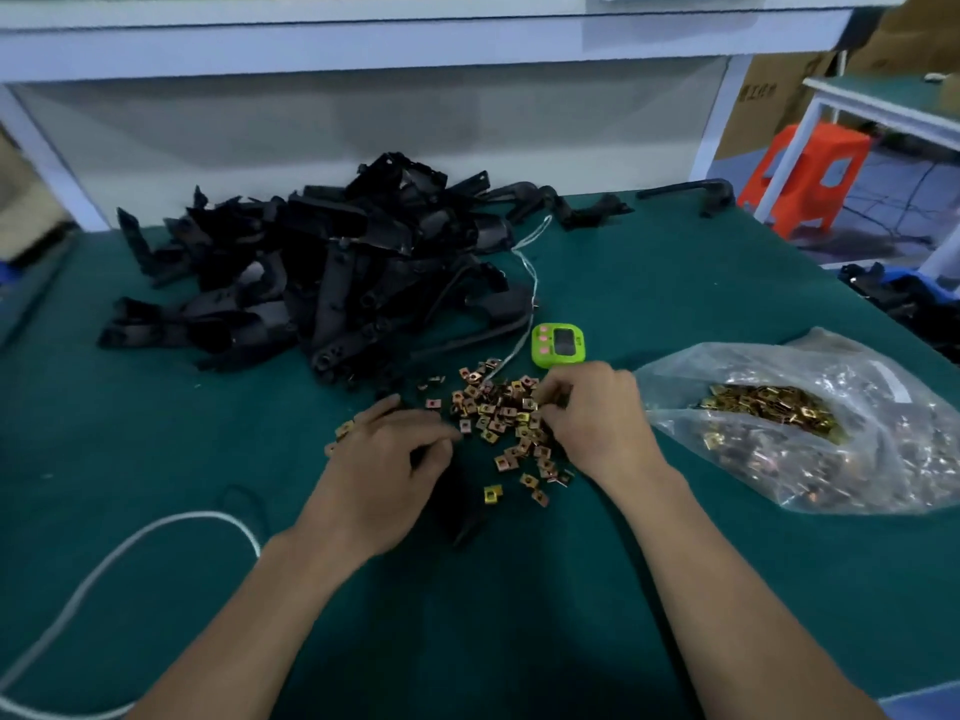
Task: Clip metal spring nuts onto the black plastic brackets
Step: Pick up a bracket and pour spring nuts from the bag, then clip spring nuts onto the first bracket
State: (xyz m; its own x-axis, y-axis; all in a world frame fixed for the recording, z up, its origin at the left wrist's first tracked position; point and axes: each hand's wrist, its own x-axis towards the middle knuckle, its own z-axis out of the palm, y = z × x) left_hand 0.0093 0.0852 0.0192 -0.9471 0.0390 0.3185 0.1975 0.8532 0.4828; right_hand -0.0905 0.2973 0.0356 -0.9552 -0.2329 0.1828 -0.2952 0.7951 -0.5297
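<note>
A tangled heap of black plastic brackets (332,272) lies at the back of the bench (519,615). In front, small square gold and copper spring nuts (498,418) lie scattered loose. Nearer, the left hand (384,459) grips a single bracket (460,511), dark and blurred.

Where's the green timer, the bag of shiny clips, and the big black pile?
Green timer (563,341): head view, its dark screen.
Bag of clips (857,376): head view, its clear wall.
Black bracket pile (332,283): head view, pile's middle.

A dark green felt-covered worktable (675,262) stands beneath a white metal shelf beam (363,44) with a cloudy translucent back panel (363,127). At right are brown cardboard boxes (769,96), an orange plastic stool (810,174) and a second white-framed green-topped table (883,96) on a grey floor (893,200).
</note>
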